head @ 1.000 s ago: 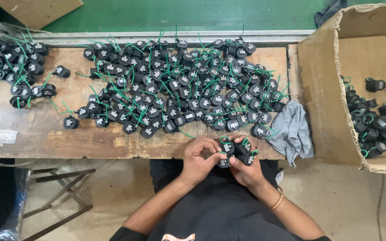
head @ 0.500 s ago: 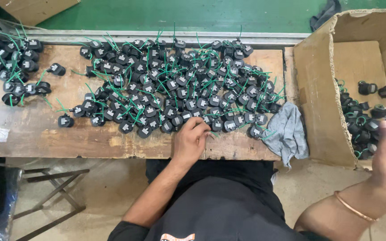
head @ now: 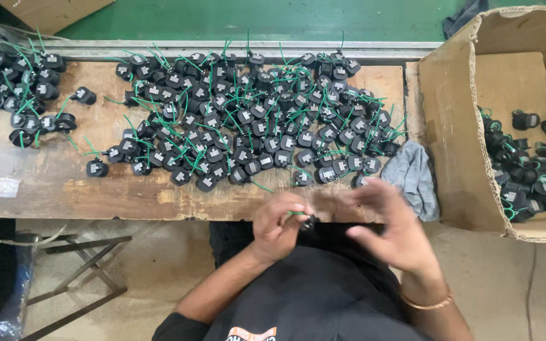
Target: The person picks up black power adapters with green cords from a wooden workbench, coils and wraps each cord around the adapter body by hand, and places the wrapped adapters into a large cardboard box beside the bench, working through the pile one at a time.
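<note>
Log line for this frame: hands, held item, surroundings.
left hand: holds small black part with green wire | right hand: open, blurred, beside it | wooden bench: pile of parts | cardboard box: parts inside

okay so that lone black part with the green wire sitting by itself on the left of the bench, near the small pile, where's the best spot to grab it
Probably the black body of the lone part, pinched across its sides from above. It lies apart from the small pile with bare wooden bench around it, so fingers have room. The thin green wire looks too loose to lift by.
</note>
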